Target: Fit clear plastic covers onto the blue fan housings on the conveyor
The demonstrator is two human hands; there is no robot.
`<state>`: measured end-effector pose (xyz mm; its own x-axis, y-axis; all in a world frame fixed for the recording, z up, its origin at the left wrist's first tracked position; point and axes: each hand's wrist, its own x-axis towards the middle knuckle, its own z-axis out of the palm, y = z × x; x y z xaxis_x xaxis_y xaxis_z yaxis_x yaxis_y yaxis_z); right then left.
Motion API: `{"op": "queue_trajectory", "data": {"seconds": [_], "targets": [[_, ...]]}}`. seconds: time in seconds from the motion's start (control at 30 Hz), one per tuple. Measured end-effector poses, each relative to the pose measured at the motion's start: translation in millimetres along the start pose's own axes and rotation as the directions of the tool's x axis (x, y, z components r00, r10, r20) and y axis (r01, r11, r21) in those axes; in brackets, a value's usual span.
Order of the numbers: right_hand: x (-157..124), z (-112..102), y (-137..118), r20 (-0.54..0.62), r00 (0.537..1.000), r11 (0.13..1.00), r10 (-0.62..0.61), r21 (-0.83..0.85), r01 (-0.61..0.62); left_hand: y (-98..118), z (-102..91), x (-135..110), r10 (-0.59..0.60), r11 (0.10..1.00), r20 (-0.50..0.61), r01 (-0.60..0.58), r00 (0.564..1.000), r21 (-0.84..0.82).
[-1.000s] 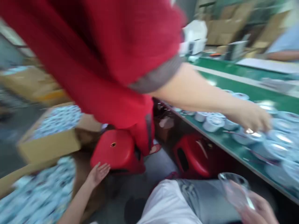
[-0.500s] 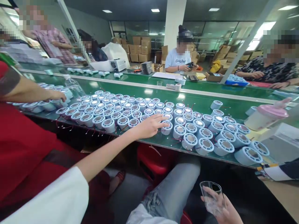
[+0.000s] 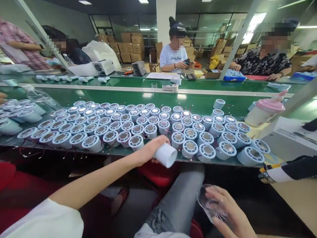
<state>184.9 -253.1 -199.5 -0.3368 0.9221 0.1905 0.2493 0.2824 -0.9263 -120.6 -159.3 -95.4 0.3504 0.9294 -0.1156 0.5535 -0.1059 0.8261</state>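
Note:
My left hand grips a white cylindrical housing, lifted off the near edge of the green bench and tilted on its side. Several more white housings with metal discs inside stand in rows on the bench just beyond it. My right hand is low over my lap, fingers curled round a clear plastic cup-shaped part.
A pink-lidded white container and a grey machine stand at the right. A clear bottle lies at the left. Several people sit across the bench, with stacked cardboard boxes behind. A red stool is under the bench.
My left hand has picked one housing out of the front row and pulled it toward me. My right hand has tipped the clear part downward. The person in red has drawn back to the left.

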Motion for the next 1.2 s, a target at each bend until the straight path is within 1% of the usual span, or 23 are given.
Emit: {"op": "queue_trajectory", "data": {"seconds": [0.03,0.07,0.13,0.2,0.23,0.27,0.3,0.33,0.4,0.47,0.53,0.6,0.67,0.73,0.8,0.87,0.97,1.0,1.03,1.07,1.13,1.17,1.2], "targets": [[9.0,3.0,-10.8,0.047,0.993,0.975,-0.111,-0.188,0.118,1.5,14.4,-1.1,-0.03,0.998,0.094,0.035,0.995,-0.055],[18.3,5.8,-21.6,0.057,0.98,0.915,-0.192,-0.352,0.2,3.1,28.0,-0.7,-0.046,0.993,0.196,0.067,0.979,-0.102],[36.5,9.4,-39.8,0.096,0.945,0.746,-0.311,-0.592,0.306,7.2,49.6,3.1,-0.049,0.977,0.389,0.124,0.92,-0.172],[50.9,8.6,-50.7,0.136,0.945,0.61,-0.297,-0.735,0.297,11.9,62.2,8.1,-0.044,0.964,0.526,0.174,0.85,-0.202],[55.7,6.5,-53.3,0.157,0.956,0.576,-0.25,-0.77,0.276,14.4,65.4,10.2,-0.028,0.97,0.552,0.157,0.834,-0.188],[58.6,3.4,-54.4,0.176,0.967,0.571,-0.187,-0.782,0.252,16.8,67.0,11.6,-0.003,0.983,0.546,0.102,0.838,-0.151],[59.7,-0.2,-54.5,0.197,0.973,0.596,-0.121,-0.769,0.229,19.1,67.6,12.4,0.026,0.996,0.516,0.023,0.856,-0.089],[59.2,-3.9,-54.0,0.217,0.974,0.649,-0.058,-0.734,0.202,21.2,67.6,12.4,0.057,0.998,0.471,-0.059,0.88,-0.01],[55.6,-9.8,-52.4,0.244,0.969,0.791,0.048,-0.602,0.112,24.1,67.4,10.9,0.115,0.976,0.373,-0.174,0.921,0.131],[51.3,-12.3,-50.8,0.242,0.962,0.908,0.13,-0.42,-0.017,24.5,69.0,9.0,0.132,0.973,0.298,-0.181,0.945,0.143],[48.3,-12.1,-49.4,0.2,0.963,0.957,0.182,-0.26,-0.127,21.5,72.9,8.1,0.161,0.982,0.227,-0.178,0.961,0.059],[46.8,-11.4,-48.0,0.118,0.97,0.972,0.213,-0.126,-0.198,15.4,78.7,8.5,0.181,0.983,0.174,-0.181,0.968,-0.015],[46.0,-12.0,-47.2,0.029,0.97,0.97,0.242,-0.015,-0.242,7.5,84.6,9.7,0.219,0.976,0.147,-0.214,0.965,-0.046],[45.8,-14.7,-47.0,-0.023,0.955,0.953,0.295,0.075,-0.293,0.3,89.0,10.8,0.273,0.962,0.148,-0.266,0.951,-0.067],[46.3,-18.3,-47.0,-0.04,0.933,0.923,0.358,0.164,-0.347,-4.1,91.3,11.1,0.324,0.944,0.18,-0.306,0.929,-0.122],[47.6,-21.4,-45.9,-0.031,0.904,0.868,0.426,0.294,-0.399,-5.0,92.1,10.5,0.315,0.941,0.237,-0.269,0.919,-0.207],[48.5,-23.4,-41.7,-0.026,0.874,0.783,0.485,0.458,-0.42,-2.3,93.3,8.6,0.233,0.929,0.309,-0.117,0.922,-0.351],[47.9,-23.4,-39.9,-0.028,0.877,0.774,0.48,0.484,-0.408,-1.4,94.1,8.0,0.209,0.915,0.326,-0.066,0.922,-0.399],[46.8,-23.2,-38.2,-0.023,0.893,0.781,0.45,0.494,-0.381,-0.7,95.0,7.5,0.197,0.894,0.335,-0.028,0.921,-0.448],[45.1,-22.9,-36.9,-0.008,0.919,0.811,0.394,0.474,-0.344,-0.5,96.0,7.0,0.187,0.868,0.337,0.005,0.923,-0.496],[40.7,-22.2,-35.5,0.021,0.972,0.922,0.235,0.313,-0.229,-1.3,97.8,6.3,0.17,0.808,0.33,0.06,0.929,-0.586],[38.3,-21.9,-35.4,0.027,0.988,0.971,0.15,0.185,-0.153,-2.2,98.3,6.0,0.163,0.779,0.324,0.08,0.932,-0.622],[36.0,-21.7,-35.6,0.026,0.996,0.995,0.082,0.054,-0.084,-3.1,98.5,5.6,0.158,0.757,0.325,0.097,0.933,-0.646]]}}
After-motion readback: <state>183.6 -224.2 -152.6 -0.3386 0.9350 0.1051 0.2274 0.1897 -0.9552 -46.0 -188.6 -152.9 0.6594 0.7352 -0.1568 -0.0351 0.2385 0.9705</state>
